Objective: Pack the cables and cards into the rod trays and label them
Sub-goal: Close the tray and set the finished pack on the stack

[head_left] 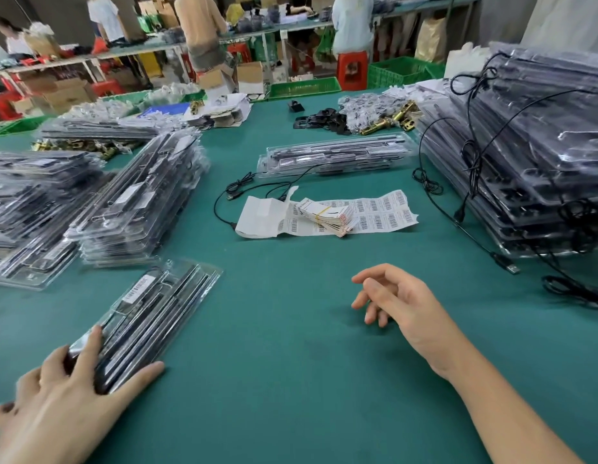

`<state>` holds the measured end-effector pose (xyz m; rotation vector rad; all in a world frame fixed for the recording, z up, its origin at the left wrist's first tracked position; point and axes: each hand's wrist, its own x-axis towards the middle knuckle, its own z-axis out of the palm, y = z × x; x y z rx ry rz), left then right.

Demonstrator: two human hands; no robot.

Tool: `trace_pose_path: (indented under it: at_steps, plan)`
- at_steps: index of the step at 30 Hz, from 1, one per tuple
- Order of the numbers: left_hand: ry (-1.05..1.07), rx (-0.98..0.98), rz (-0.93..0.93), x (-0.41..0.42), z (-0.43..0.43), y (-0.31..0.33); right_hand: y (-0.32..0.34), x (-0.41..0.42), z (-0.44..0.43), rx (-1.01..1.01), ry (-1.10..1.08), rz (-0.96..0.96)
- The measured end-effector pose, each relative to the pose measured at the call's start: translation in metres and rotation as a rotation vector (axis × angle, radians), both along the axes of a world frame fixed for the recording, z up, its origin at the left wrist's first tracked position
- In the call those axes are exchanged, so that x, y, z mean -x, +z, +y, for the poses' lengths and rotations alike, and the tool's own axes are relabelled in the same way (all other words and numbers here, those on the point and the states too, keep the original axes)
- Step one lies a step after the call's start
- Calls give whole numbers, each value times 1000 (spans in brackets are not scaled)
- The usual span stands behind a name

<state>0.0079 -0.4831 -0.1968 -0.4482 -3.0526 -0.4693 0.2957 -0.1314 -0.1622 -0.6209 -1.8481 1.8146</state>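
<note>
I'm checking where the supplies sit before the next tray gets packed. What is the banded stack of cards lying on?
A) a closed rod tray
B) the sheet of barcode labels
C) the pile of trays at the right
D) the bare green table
B: the card stack lies on the barcode label sheet, which is spread flat on the green table in front of a lone rod tray.
</note>
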Motion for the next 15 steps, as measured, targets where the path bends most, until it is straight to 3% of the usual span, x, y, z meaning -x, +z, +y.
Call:
trace_pose_path:
  at_steps: [8, 15]
  plan:
    - [77, 257, -30, -32, 39, 33, -3, 0, -1, -54, 27, -35]
    - [16, 288, -49, -31, 105, 46, -3, 1, -3, -80, 28, -51]
